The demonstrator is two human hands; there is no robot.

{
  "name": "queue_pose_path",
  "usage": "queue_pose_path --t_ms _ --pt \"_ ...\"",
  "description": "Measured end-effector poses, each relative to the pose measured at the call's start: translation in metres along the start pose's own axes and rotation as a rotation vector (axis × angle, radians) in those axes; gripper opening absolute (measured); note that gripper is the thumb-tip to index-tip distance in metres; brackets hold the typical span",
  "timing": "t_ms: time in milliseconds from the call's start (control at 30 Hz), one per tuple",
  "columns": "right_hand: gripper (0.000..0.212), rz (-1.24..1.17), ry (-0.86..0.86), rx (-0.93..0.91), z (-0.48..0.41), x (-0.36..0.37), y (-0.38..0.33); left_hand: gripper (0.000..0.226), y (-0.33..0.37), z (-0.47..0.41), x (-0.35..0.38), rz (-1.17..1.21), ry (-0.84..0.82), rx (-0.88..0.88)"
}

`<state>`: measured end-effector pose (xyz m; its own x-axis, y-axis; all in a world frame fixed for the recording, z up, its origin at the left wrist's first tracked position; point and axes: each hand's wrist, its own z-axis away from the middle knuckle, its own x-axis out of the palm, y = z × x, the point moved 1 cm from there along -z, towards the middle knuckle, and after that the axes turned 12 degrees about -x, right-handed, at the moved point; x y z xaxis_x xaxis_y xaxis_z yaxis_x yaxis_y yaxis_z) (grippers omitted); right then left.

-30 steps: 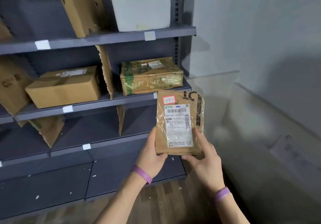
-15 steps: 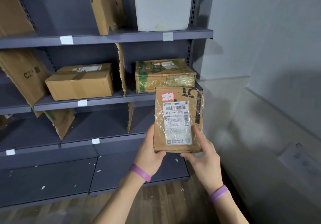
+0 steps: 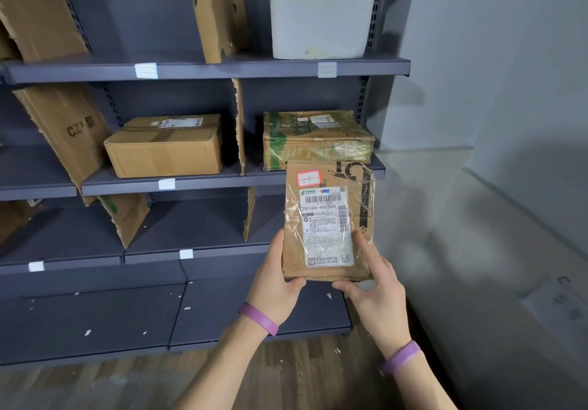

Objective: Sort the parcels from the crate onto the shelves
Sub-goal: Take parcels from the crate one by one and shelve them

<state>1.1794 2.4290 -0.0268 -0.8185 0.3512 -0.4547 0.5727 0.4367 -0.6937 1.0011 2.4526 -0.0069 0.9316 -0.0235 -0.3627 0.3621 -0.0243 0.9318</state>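
Head: parcel (image 3: 327,218) between left grip (image 3: 274,282), right grip (image 3: 378,295)

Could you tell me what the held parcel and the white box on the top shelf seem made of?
The held parcel looks like brown cardboard under glossy clear film or tape: wrinkles and glare cross its paper label. The white box seems foam, perhaps film-wrapped: pale, rounded edges, faint sheen.

Both hands, left hand (image 3: 276,277) and right hand (image 3: 374,285), grip a taped brown parcel (image 3: 329,221) upright before grey shelves (image 3: 203,70) holding boxes
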Motion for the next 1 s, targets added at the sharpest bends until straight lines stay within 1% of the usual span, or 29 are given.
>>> queue_pose_path --t_ms 200,333,500,667,1000 --pt "0.093 -0.004 0.014 -0.042 -0.004 0.024 -0.02 0.088 -0.003 0.004 -0.03 0.009 0.052 0.011" --pt "0.095 -0.009 0.031 -0.086 -0.01 0.044 -0.033 0.087 -0.004 0.006 -0.055 0.029 0.091 0.035" --pt "0.102 0.003 0.023 -0.165 -0.026 0.069 -0.056 0.086 -0.004 0.006 -0.092 0.074 0.132 0.055" --pt "0.103 0.01 0.002 -0.263 -0.041 0.095 -0.082 0.085 -0.001 0.008 -0.134 0.082 0.169 0.104" --pt "0.093 -0.051 0.098 -0.452 -0.07 0.133 -0.136 0.087 0.007 0.008 -0.211 0.039 0.247 0.199"
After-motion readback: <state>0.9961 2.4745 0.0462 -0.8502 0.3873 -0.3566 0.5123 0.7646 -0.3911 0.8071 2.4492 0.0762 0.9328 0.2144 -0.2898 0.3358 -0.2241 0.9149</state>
